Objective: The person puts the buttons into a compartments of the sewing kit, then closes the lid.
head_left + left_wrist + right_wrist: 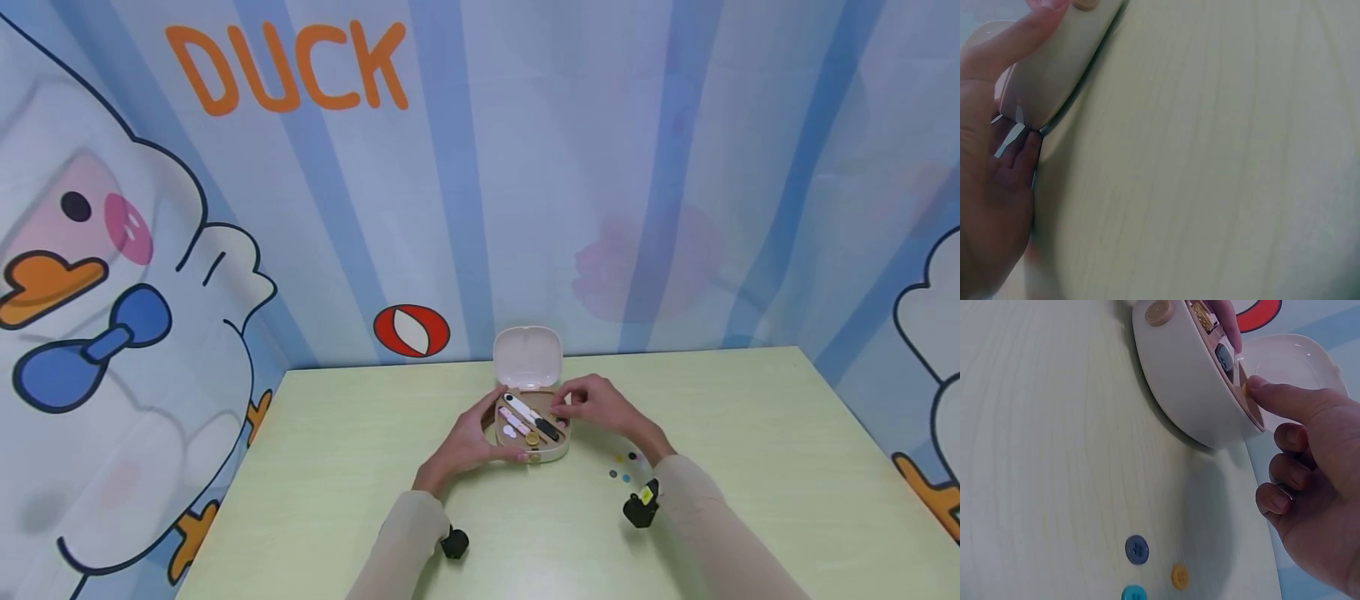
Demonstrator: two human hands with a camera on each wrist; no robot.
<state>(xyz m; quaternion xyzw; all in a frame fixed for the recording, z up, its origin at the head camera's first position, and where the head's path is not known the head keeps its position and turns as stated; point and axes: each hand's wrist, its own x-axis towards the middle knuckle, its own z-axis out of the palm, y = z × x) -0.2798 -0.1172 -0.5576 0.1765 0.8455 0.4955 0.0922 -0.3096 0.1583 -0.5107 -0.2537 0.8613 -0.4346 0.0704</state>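
Observation:
A cream sewing box [551,454] stands with its lid [528,357] up. Around its left side my left hand [467,437] grips it, with the thumb on the front wall near the round clasp [1159,312]. At the right compartment my right hand [600,406] pinches a small yellow button [1245,390], mostly hidden by the fingertip; its other fingers are curled. Inside the box lie a white-and-black slim tool [531,416], a pink slim tool [513,420], a gold round piece [532,438] and white pieces [510,432].
Several loose buttons lie on the table right of the box, among them a dark button [1137,549], a blue button [1134,593] and a yellow one [1180,576]. The pale wooden table [337,467] meets a duck-print curtain [525,167] at its back edge.

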